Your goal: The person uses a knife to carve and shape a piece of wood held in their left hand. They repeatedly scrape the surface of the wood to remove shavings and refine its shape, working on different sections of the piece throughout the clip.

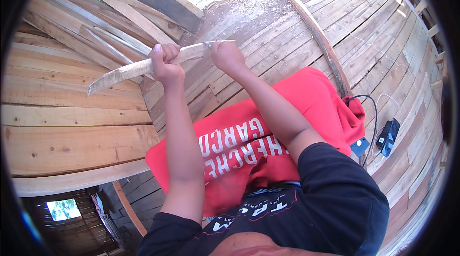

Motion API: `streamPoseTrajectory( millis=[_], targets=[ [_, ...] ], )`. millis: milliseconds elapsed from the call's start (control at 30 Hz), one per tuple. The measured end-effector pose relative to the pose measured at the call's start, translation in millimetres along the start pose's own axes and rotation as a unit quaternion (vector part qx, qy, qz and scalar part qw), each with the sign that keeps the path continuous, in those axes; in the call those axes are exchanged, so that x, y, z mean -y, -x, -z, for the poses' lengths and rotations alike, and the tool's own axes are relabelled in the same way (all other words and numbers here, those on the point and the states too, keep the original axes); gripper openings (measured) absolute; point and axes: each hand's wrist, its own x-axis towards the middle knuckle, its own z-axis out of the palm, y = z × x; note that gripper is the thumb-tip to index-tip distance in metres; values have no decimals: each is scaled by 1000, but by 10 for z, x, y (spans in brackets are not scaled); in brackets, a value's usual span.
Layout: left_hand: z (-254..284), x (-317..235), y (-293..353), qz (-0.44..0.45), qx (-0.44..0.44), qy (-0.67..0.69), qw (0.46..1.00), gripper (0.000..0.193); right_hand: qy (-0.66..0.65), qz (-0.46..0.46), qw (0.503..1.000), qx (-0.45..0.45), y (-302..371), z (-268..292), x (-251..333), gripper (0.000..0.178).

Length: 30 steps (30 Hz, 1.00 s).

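Note:
A long, pale strip of wood point(120, 75), slightly curved and rough-edged, is held up in front of me, slanting from lower left to upper right. My left hand point(166, 62) wraps around its middle in a fist. At the far right end my right hand point(226, 56) is closed against the wood. A small dark metal edge point(207, 44) shows beside the right fist, but the fingers hide most of what they hold. Red cloth point(306, 95) with white lettering lies across my lap, under both forearms.
To the left is a plank platform point(72, 148), with a pile of rough boards point(91, 21) behind it. Shavings point(249, 11) litter the plank floor ahead. A long beam point(311, 26) crosses the floor. At right lie a black device point(388, 137), cables and a dark phone point(359, 146).

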Motion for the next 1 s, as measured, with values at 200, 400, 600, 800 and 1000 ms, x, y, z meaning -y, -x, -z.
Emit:
streamPoseTrajectory(
  millis=[200, 400, 600, 800, 1000],
  targets=[
    [-213, -22, -35, -3, 48, 41, 998, 40, -4, -89, 992, -95, -316, -56, -765, 56],
    [-154, 8, 45, -10, 62, 31, 998, 39, -3, -9, 997, -78, -65, -33, -138, 55],
    [-243, 25, 11, 1, 86, 29, 996, 40, -37, -32, 997, -57, -259, -29, -421, 55],
    [-498, 33, 17, -7, 133, 59, 989, 41, 0, -125, 990, -69, -417, 103, -1353, 54],
    [-270, 5, 33, -16, 116, 23, 993, 40, 35, -81, 996, -14, -77, 216, -84, 52]
  ],
)
